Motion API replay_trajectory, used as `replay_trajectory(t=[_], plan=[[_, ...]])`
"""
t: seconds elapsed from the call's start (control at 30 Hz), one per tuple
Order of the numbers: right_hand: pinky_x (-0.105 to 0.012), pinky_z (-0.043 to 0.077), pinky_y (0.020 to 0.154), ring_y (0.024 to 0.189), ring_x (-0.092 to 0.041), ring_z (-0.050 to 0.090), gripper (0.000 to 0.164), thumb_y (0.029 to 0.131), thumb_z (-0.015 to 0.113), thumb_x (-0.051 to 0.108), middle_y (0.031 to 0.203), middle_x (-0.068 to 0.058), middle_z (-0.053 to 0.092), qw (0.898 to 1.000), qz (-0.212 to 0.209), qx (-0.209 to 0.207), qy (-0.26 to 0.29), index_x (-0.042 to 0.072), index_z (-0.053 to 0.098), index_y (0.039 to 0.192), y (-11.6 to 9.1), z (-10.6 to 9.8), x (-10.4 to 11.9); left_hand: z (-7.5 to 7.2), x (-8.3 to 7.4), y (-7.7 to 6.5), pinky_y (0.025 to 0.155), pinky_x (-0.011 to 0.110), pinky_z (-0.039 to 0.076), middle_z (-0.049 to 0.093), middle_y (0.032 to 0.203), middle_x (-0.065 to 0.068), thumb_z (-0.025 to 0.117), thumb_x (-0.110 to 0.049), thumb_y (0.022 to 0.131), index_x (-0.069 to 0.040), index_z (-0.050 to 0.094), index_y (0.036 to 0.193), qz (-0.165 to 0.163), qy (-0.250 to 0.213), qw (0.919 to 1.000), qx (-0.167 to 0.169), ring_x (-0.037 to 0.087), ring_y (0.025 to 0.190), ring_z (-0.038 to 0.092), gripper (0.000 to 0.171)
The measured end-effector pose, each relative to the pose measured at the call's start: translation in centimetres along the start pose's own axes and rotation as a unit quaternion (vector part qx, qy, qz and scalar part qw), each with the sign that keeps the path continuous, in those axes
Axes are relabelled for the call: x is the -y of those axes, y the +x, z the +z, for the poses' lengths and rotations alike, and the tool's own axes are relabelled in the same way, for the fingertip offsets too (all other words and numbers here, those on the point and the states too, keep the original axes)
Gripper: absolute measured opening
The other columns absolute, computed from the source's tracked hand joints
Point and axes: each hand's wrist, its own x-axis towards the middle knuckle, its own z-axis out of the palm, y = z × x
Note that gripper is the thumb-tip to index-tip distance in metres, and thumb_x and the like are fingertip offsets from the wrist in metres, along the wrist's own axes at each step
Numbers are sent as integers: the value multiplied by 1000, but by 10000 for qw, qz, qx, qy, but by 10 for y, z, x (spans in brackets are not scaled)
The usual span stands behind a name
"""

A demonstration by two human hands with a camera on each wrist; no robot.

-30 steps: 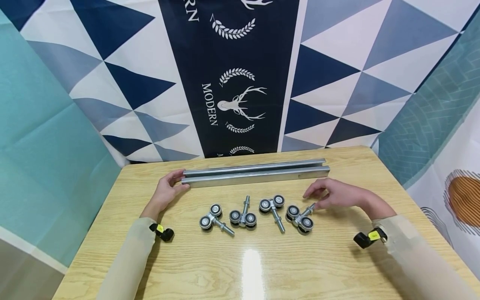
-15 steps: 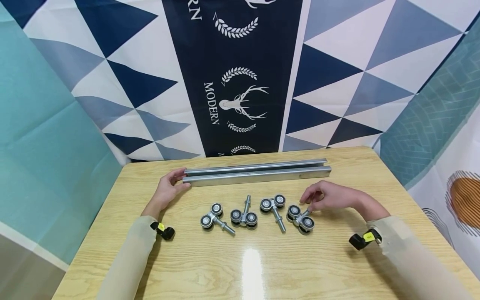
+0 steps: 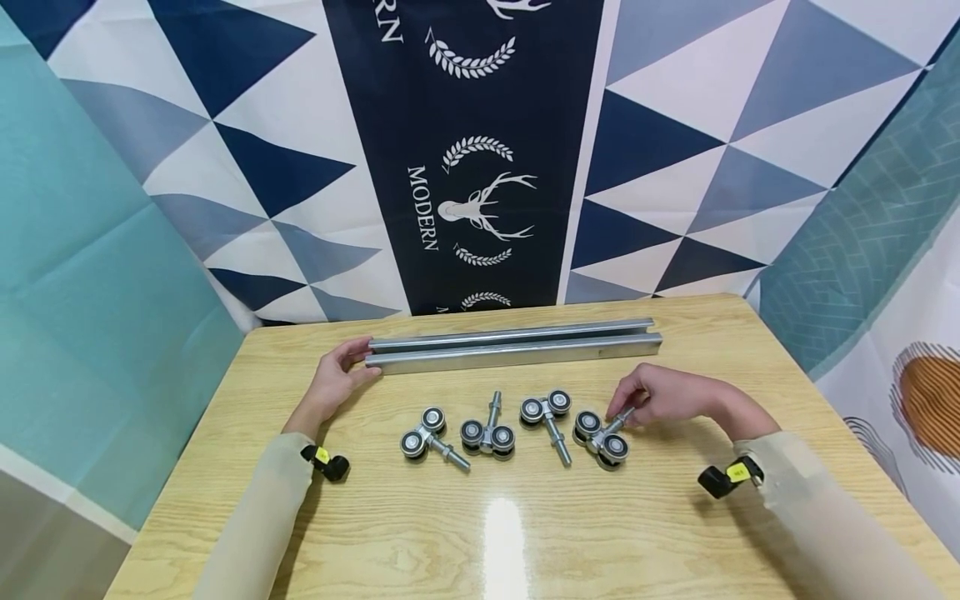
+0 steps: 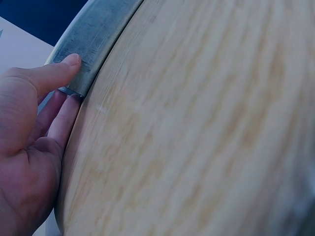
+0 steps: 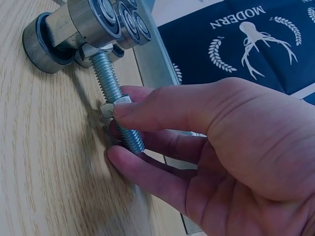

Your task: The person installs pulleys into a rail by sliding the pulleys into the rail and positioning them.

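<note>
A long galvanised metal track lies across the back of the wooden table, with a dark slot along its top. My left hand holds its left end; in the left wrist view the thumb presses the front face and fingers reach round the end. Several trolley rollers with threaded bolts lie in a row before the track. At the rightmost roller, my right hand pinches the bolt. Close up in the right wrist view, the thumb lies on the nut, with fingers behind the bolt.
Three more rollers lie to the left: one upper right of centre, one in the middle, one at the left. A patterned cloth hangs behind the table's back edge.
My right hand has shifted slightly left and down, and its fingers have come in from spread over the bolt to pinching it. The left hand, track and rollers look unmoved.
</note>
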Motion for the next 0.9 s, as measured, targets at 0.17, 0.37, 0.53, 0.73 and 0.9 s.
replay_trajectory(t=[0.17, 0.37, 0.53, 0.73, 0.9], plan=[[-24, 63, 78, 92, -19, 72, 21, 86, 72, -2, 102, -12, 76, 9998, -128, -2, -179, 5, 77, 105, -1, -1, 0, 0, 0, -1, 118, 44, 40, 53, 147, 14, 77, -11, 87, -10, 48, 147, -9, 10, 10000, -1, 27, 133, 51, 67], [-29, 63, 81, 92, -19, 71, 21, 86, 72, -1, 101, -9, 75, 9989, -230, 33, -414, 7, 77, 105, -1, -3, 2, -1, 1, 0, 117, 40, 42, 53, 147, 12, 78, -12, 87, -11, 49, 147, -4, 17, 10000, 13, 26, 133, 52, 67], [-28, 62, 80, 89, -15, 70, 24, 84, 72, -3, 99, -5, 76, 9983, -94, 67, -568, 9, 77, 104, -1, -4, 2, 0, 1, 1, 118, 43, 41, 54, 146, 14, 78, -12, 87, -10, 49, 147, -1, 33, 10000, 18, 27, 133, 52, 67], [-27, 61, 78, 87, -13, 69, 25, 83, 73, 0, 98, -2, 76, 9980, -32, 78, -634, 14, 78, 103, -4, -7, 1, 0, 1, 0, 118, 46, 39, 53, 147, 15, 77, -13, 87, -9, 48, 147, 14, 57, 10000, 13, 27, 133, 52, 67], [-27, 61, 78, 88, -12, 69, 23, 83, 74, 2, 98, -1, 76, 9972, -24, 33, -751, 15, 78, 102, -7, -10, -1, -1, 1, 0, 119, 47, 38, 53, 148, 16, 78, -13, 87, -9, 48, 147, 18, 27, 10000, 16, 29, 133, 51, 68]])
